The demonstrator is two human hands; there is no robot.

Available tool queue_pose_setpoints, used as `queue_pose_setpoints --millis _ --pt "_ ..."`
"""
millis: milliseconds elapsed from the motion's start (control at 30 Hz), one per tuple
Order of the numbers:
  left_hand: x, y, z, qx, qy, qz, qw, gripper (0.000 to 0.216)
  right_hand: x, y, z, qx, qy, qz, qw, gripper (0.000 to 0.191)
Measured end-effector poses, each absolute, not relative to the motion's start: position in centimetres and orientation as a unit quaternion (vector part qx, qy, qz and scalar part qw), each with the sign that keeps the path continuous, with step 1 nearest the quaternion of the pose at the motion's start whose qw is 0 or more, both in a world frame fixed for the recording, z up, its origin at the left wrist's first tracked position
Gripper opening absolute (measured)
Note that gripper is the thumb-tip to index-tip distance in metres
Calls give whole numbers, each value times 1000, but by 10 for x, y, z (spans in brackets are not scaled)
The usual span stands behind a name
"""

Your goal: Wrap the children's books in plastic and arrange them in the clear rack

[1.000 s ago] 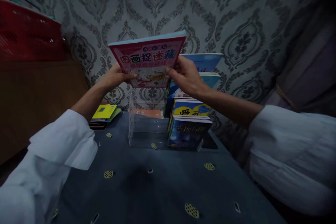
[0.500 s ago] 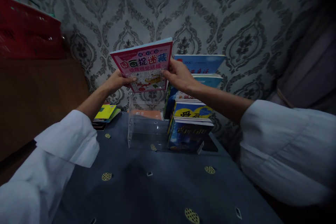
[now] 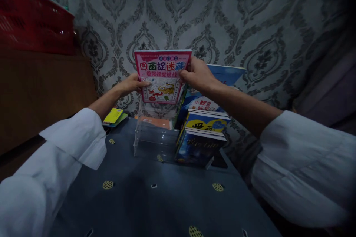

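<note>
Left hand (image 3: 130,84) clamped on left edge, right hand (image 3: 196,74) clamped on upper right edge of one pink puzzle paperback (image 3: 162,77). Paperback stood upright between hands, cover toward wearer, just above left half of clear acrylic stepped rack (image 3: 151,137). Right half held four tiered books (image 3: 205,120). One yellow booklet (image 3: 114,115) lay flat at left.

- Red crate (image 3: 33,18) on a brown cabinet (image 3: 41,92), far left.
- Yellow booklet (image 3: 113,116) atop a small stack, table's back-left corner.
- Dark blue tablecloth (image 3: 155,207), scattered round yellow motifs.
- Grey damask wallpaper (image 3: 250,26) behind.
- Dark curtain (image 3: 328,81), right edge.
</note>
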State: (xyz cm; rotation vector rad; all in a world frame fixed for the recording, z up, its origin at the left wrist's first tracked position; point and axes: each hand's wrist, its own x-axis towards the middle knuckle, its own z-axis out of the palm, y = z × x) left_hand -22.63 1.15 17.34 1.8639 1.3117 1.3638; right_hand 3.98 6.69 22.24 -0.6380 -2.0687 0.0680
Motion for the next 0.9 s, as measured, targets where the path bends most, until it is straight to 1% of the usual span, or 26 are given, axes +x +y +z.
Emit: queue_pose_setpoints --millis 133,233,333,500,633,767,900 --pt "-223 17 170 679 477 493 262 49 44 64 233 -286 -833 -38 472 30" --pt "-221 22 167 673 473 506 260 45 46 61 236 -294 -833 -93 459 38" --pt "-221 26 165 669 471 510 266 42 45 60 237 -296 -837 -155 434 36" --pt "-221 33 160 654 498 499 275 38 43 64 239 -309 -844 -242 366 28" --pt "-219 36 153 637 505 516 269 42 43 60 235 -304 -844 -289 335 28" --pt "-218 35 149 634 504 520 269 52 42 56 230 -297 -832 -323 339 28" --pt "-217 33 146 630 512 525 257 61 41 54 230 -322 -820 -333 335 29"
